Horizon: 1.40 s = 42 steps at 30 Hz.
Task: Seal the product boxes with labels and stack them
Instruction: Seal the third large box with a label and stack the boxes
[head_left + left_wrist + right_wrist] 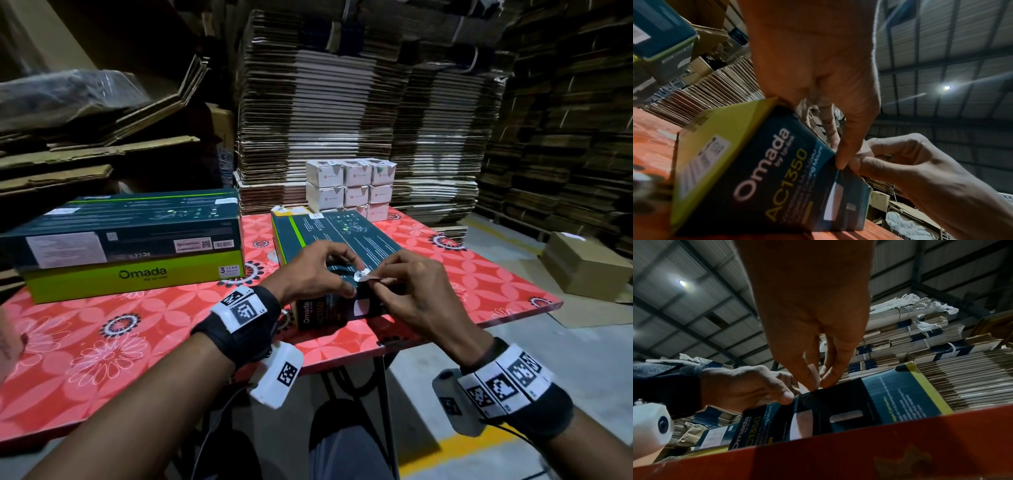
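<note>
A dark teal Omada box [339, 236] lies flat on the red floral table [137, 342], its near end at the front edge; the end face reads "Omada AC1350" [777, 170] [869, 405]. Just above that end, a small round white label [362, 275] on a brownish backing strip sits between both hands. My left hand [352, 277] [838, 154] curls its fingers at the label's left edge, thumb against the box's top edge. My right hand [380, 282] [818, 382] pinches the strip from the right. A second, larger Omada box [126, 246] stands at the left.
Several small white boxes [349, 188] are stacked at the table's far edge. Tall piles of flattened cardboard [342, 102] rise behind and to the right. A brown carton [582, 270] sits on the floor at the right. The table's front edge lies just below my hands.
</note>
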Each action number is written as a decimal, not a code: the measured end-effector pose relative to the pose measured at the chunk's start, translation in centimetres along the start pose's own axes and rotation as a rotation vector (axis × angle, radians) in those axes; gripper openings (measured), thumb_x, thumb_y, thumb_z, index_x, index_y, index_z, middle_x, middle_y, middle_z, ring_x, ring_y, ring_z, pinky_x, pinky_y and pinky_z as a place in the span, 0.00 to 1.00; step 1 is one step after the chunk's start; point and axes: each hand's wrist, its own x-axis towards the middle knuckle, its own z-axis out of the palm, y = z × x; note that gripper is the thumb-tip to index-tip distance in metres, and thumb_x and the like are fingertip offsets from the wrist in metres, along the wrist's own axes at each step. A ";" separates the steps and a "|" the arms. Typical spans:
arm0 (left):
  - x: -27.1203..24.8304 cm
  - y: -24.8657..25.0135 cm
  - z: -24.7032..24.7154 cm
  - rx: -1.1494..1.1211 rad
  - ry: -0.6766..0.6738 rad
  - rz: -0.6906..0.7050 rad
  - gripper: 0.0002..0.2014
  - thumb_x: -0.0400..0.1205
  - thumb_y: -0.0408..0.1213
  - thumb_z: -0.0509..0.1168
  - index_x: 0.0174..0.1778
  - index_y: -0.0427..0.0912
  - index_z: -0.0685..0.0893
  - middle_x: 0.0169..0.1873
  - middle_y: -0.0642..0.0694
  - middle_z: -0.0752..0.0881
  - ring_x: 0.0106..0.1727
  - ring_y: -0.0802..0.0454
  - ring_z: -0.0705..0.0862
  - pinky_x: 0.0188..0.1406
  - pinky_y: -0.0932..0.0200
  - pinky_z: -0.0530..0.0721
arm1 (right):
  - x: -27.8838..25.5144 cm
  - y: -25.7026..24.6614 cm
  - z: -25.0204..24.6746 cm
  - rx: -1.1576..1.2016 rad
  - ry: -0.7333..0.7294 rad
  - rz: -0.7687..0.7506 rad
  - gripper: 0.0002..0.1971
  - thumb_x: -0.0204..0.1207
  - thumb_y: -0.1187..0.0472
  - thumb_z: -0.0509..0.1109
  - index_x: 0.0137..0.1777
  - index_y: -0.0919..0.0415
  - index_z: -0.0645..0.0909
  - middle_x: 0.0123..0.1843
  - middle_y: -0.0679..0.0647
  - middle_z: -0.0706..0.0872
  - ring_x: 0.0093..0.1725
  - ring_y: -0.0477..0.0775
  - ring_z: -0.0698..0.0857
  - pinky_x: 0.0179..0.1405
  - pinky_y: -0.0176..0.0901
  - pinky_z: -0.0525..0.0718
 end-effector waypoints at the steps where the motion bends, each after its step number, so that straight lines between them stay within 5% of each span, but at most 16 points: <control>1: 0.0 0.1 0.1 -0.005 -0.007 0.008 0.18 0.67 0.29 0.81 0.48 0.54 0.90 0.56 0.47 0.90 0.63 0.51 0.87 0.73 0.41 0.80 | 0.0 0.0 -0.1 -0.001 -0.006 -0.005 0.06 0.73 0.64 0.80 0.47 0.55 0.95 0.42 0.47 0.87 0.37 0.37 0.84 0.39 0.16 0.75; 7: 0.1 0.1 0.0 -0.009 -0.035 0.054 0.23 0.67 0.29 0.80 0.51 0.61 0.90 0.59 0.45 0.90 0.65 0.53 0.86 0.74 0.41 0.79 | 0.4 0.2 -0.2 -0.008 -0.044 -0.029 0.10 0.70 0.57 0.74 0.48 0.52 0.95 0.42 0.47 0.87 0.37 0.44 0.85 0.38 0.19 0.75; 12: 0.2 -0.1 -0.1 0.152 -0.007 0.043 0.19 0.72 0.28 0.80 0.57 0.49 0.93 0.54 0.56 0.87 0.60 0.61 0.86 0.67 0.62 0.81 | 0.5 0.3 -0.1 -0.036 -0.062 -0.035 0.08 0.68 0.60 0.76 0.46 0.53 0.95 0.42 0.48 0.87 0.35 0.46 0.86 0.35 0.29 0.80; 15: 0.1 0.1 -0.2 0.337 -0.009 0.039 0.18 0.74 0.36 0.79 0.60 0.52 0.92 0.61 0.55 0.86 0.63 0.58 0.83 0.65 0.60 0.79 | 0.5 0.4 -0.1 -0.053 -0.073 -0.040 0.08 0.67 0.61 0.77 0.44 0.56 0.95 0.42 0.49 0.87 0.35 0.49 0.86 0.33 0.30 0.79; 20: 0.1 0.9 -0.7 0.364 -0.140 -0.074 0.22 0.79 0.40 0.77 0.69 0.54 0.87 0.81 0.48 0.73 0.81 0.52 0.71 0.80 0.56 0.66 | 0.6 0.1 -0.6 -0.052 -0.110 -0.061 0.08 0.66 0.68 0.79 0.43 0.58 0.94 0.42 0.50 0.87 0.35 0.49 0.86 0.33 0.43 0.86; 24: -0.1 1.5 -1.0 0.261 -0.235 -0.144 0.23 0.82 0.34 0.73 0.74 0.50 0.83 0.86 0.47 0.64 0.86 0.55 0.62 0.73 0.67 0.57 | 0.8 0.1 -1.6 -0.064 -0.225 -0.125 0.08 0.65 0.68 0.79 0.43 0.58 0.94 0.43 0.48 0.86 0.37 0.48 0.87 0.33 0.47 0.86; 29: 0.2 1.9 -1.2 0.286 -0.298 -0.202 0.25 0.84 0.34 0.70 0.78 0.53 0.79 0.88 0.49 0.58 0.87 0.53 0.57 0.82 0.58 0.56 | 1.4 0.2 -1.6 -0.110 -0.315 -0.140 0.05 0.66 0.66 0.80 0.40 0.55 0.92 0.43 0.47 0.85 0.38 0.50 0.87 0.35 0.54 0.87; 37: 0.4 2.4 -1.1 0.411 -0.363 -0.218 0.28 0.86 0.37 0.66 0.82 0.60 0.72 0.89 0.50 0.53 0.88 0.50 0.53 0.79 0.58 0.56 | 2.2 0.2 -1.6 -0.256 -0.391 -0.181 0.06 0.67 0.63 0.81 0.41 0.52 0.91 0.43 0.48 0.84 0.39 0.50 0.85 0.35 0.52 0.84; 40: 0.3 2.4 -1.2 0.385 -0.349 -0.220 0.27 0.85 0.37 0.67 0.81 0.60 0.74 0.88 0.51 0.56 0.87 0.50 0.55 0.77 0.59 0.60 | 1.8 0.1 -2.1 -0.266 -0.485 -0.199 0.06 0.69 0.48 0.79 0.46 0.44 0.92 0.44 0.41 0.80 0.43 0.41 0.80 0.39 0.43 0.80; 42: 0.5 2.4 -1.2 0.353 -0.326 -0.215 0.26 0.84 0.36 0.68 0.79 0.59 0.77 0.84 0.49 0.66 0.83 0.48 0.64 0.71 0.61 0.67 | 1.7 0.0 -2.4 -0.240 -0.519 -0.207 0.09 0.71 0.43 0.74 0.46 0.42 0.92 0.43 0.39 0.79 0.41 0.36 0.77 0.38 0.38 0.76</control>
